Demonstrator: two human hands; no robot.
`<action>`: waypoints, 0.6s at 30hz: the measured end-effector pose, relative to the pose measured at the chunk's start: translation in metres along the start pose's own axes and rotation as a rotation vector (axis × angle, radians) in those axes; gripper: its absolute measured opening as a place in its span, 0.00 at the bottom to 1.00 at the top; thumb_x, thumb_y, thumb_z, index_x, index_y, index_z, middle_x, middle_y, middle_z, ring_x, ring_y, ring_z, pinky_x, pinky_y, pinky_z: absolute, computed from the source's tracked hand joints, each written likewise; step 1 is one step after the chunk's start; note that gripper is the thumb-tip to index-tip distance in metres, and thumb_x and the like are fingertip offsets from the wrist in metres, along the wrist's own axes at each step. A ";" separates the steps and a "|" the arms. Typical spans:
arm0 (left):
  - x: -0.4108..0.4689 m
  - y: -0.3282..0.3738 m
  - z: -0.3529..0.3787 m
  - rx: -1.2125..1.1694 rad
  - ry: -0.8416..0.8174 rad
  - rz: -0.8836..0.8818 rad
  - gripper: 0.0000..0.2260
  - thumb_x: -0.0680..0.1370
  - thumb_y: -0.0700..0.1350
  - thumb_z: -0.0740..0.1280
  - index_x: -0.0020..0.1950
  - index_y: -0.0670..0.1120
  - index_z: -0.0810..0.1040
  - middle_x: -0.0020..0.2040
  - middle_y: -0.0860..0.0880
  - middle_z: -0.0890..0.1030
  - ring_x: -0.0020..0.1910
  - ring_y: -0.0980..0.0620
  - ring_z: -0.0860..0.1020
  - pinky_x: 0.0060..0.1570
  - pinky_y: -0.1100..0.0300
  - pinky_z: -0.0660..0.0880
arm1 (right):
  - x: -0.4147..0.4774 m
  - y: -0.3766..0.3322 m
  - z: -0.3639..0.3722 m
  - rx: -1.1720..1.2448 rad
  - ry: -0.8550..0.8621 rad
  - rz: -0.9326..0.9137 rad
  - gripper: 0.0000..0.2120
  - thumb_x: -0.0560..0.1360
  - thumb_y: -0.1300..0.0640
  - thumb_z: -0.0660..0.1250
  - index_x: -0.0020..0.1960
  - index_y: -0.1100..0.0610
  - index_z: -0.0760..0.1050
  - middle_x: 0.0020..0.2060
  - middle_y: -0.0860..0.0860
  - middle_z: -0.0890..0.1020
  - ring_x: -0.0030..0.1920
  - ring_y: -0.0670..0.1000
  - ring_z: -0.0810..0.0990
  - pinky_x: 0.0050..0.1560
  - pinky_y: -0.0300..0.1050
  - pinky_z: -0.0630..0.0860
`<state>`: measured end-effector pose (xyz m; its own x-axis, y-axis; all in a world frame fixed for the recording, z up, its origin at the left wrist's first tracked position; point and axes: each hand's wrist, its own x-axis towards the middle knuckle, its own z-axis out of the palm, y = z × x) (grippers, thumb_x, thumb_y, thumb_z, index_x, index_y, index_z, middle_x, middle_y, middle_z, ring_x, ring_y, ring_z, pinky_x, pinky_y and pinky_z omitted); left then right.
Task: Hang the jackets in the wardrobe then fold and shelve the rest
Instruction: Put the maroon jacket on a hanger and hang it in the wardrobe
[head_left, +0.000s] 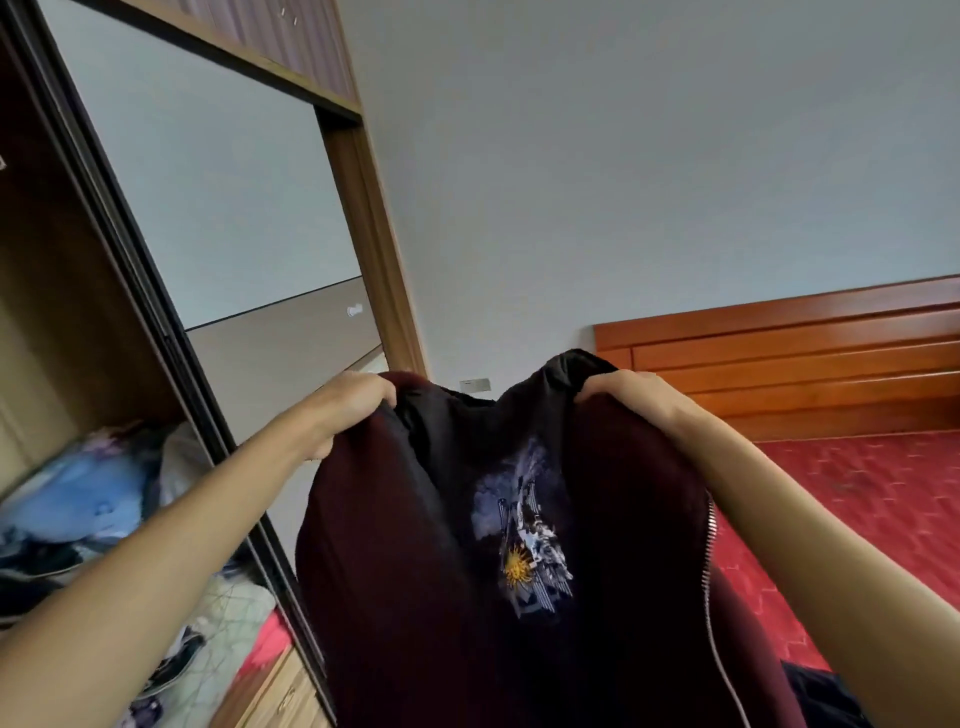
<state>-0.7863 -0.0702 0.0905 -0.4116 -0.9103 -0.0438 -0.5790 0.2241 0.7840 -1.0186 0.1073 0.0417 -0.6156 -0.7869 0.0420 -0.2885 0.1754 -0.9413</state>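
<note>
Both hands up at chest height: left hand (353, 397) and right hand (621, 392) each have fingers curled tight over the top edge of a dark maroon jacket (415, 545), which hangs open between them with its black lining, printed patch and zipper showing. Wardrobe (78, 312) stands open at left, its shelf stuffed with a blurred pile of clothes (88, 499), blue on top; red-covered bed (857, 493) at right.

Both bare arms reach forward and up, the forearms angling in toward each other. The left hand (356, 397) and the right hand (626, 395) are raised level and apart, knuckles up. Each has its fingers curled over the top edge of the jacket (405, 561).
</note>
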 end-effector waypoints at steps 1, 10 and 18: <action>-0.002 0.001 0.002 -0.026 -0.031 -0.024 0.07 0.71 0.44 0.68 0.47 0.44 0.81 0.45 0.43 0.82 0.42 0.44 0.80 0.45 0.55 0.75 | 0.002 -0.006 0.008 0.048 -0.011 -0.017 0.08 0.71 0.51 0.72 0.43 0.56 0.83 0.48 0.54 0.85 0.48 0.54 0.84 0.53 0.48 0.78; -0.007 -0.003 -0.008 -0.182 -0.046 0.113 0.29 0.73 0.69 0.66 0.60 0.47 0.81 0.52 0.50 0.84 0.51 0.50 0.82 0.56 0.54 0.78 | -0.001 -0.065 0.108 0.273 -0.033 -0.227 0.25 0.70 0.39 0.73 0.41 0.63 0.83 0.36 0.56 0.86 0.33 0.51 0.86 0.32 0.39 0.77; 0.013 -0.025 -0.079 -0.442 -0.191 0.118 0.32 0.70 0.75 0.65 0.57 0.50 0.85 0.53 0.49 0.87 0.56 0.49 0.84 0.61 0.48 0.77 | 0.022 -0.106 0.203 -0.070 -0.306 -0.575 0.35 0.60 0.40 0.80 0.63 0.49 0.75 0.54 0.43 0.84 0.54 0.43 0.83 0.59 0.46 0.79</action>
<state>-0.7220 -0.1153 0.1190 -0.6019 -0.7983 -0.0188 -0.1838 0.1156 0.9761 -0.8526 -0.0485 0.0740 -0.1160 -0.8977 0.4251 -0.5625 -0.2934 -0.7730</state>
